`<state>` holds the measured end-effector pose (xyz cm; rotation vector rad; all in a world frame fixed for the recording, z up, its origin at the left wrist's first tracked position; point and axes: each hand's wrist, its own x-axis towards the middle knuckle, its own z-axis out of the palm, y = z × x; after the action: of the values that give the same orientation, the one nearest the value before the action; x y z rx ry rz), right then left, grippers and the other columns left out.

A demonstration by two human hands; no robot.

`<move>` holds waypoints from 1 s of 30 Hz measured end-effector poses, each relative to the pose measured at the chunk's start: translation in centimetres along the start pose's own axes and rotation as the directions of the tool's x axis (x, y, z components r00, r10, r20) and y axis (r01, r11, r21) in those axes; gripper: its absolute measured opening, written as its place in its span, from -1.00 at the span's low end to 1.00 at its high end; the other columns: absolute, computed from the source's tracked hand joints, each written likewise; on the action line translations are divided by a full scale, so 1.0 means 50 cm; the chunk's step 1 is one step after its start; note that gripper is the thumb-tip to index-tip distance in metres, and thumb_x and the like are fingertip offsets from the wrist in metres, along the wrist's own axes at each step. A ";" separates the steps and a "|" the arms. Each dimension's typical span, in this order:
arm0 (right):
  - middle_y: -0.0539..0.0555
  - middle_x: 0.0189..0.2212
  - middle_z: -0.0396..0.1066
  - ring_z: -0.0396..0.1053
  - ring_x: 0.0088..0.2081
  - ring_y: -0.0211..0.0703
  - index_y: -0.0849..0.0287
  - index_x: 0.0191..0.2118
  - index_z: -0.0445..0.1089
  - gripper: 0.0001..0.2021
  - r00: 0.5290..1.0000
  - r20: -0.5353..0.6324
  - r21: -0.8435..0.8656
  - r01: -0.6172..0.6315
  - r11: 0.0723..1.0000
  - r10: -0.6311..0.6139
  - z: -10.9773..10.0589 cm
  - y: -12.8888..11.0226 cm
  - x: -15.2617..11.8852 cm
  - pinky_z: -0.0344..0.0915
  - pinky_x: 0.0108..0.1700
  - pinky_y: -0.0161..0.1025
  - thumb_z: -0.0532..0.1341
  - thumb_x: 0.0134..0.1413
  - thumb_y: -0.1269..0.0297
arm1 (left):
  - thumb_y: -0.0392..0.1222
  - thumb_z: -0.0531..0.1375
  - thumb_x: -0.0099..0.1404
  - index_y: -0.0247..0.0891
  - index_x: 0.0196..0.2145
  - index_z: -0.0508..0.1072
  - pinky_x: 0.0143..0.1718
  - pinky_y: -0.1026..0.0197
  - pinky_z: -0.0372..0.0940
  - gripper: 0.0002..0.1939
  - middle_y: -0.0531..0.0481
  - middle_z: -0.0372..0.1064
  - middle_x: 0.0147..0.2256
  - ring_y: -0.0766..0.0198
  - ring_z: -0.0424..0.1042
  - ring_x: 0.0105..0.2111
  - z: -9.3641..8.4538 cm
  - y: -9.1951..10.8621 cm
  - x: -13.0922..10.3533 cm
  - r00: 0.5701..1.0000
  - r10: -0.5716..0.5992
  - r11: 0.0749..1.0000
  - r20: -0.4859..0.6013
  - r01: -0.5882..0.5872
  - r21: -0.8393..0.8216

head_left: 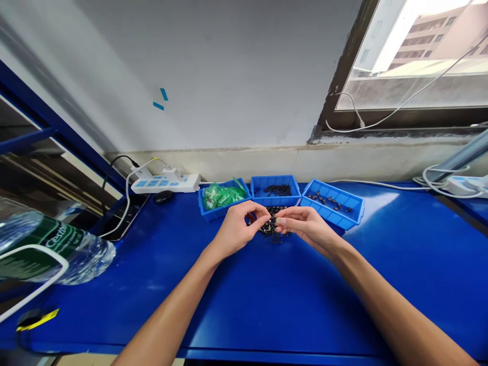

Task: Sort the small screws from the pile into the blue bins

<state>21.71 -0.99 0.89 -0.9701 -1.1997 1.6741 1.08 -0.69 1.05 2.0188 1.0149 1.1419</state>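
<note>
The left hand (238, 226) and right hand (310, 227) hide part of a pile of black pieces (275, 237), anything between their fingertips too small to make out. Both forearms (173, 305) leave the frame at the near edge. At left, a water bottle (86, 251) is cropped and partly covered by a white loop (63, 263); at far right, a window (412, 89) and power strip (465, 185) are cut off.
</note>
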 end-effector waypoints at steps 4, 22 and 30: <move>0.12 -0.45 0.61 0.59 -0.32 -0.06 0.19 -0.35 0.64 -0.68 0.987 -0.150 -0.027 0.051 0.998 -0.054 -0.003 0.001 0.011 0.47 -0.16 -0.12 0.57 -0.26 0.13 | -0.30 0.29 0.33 -0.26 -0.28 0.51 -0.38 0.27 0.28 -0.99 0.05 0.49 -0.41 0.29 0.43 -0.44 -0.003 0.002 -0.005 0.992 -0.044 0.984 0.122 0.022 0.177; 0.23 0.07 0.54 0.57 -0.13 0.03 0.12 0.00 0.55 -0.55 0.931 -0.297 -0.135 0.177 0.975 -0.211 -0.017 0.003 0.003 0.47 -0.06 -0.03 0.45 -0.04 0.12 | -0.34 0.30 0.34 -0.26 -0.31 0.60 -0.30 0.22 0.31 -0.93 -0.06 0.58 -0.30 0.17 0.54 -0.32 -0.001 -0.010 -0.010 0.910 -0.106 0.903 0.401 -0.080 0.422; 0.14 -0.24 0.63 0.59 -0.22 -0.02 0.14 -0.12 0.60 -0.69 0.958 -0.129 -0.296 0.207 0.932 -0.254 -0.019 0.000 -0.002 0.50 -0.08 -0.07 0.45 0.00 0.14 | -0.26 0.17 0.47 -0.26 -0.30 0.62 -0.29 0.24 0.30 -0.77 -0.05 0.59 -0.34 0.20 0.52 -0.35 -0.013 -0.015 -0.004 0.960 -0.019 0.955 0.279 -0.066 0.290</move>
<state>22.62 -0.76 0.66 -1.0690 -1.4028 1.2351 0.20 -0.38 0.64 2.3525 1.0662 0.7172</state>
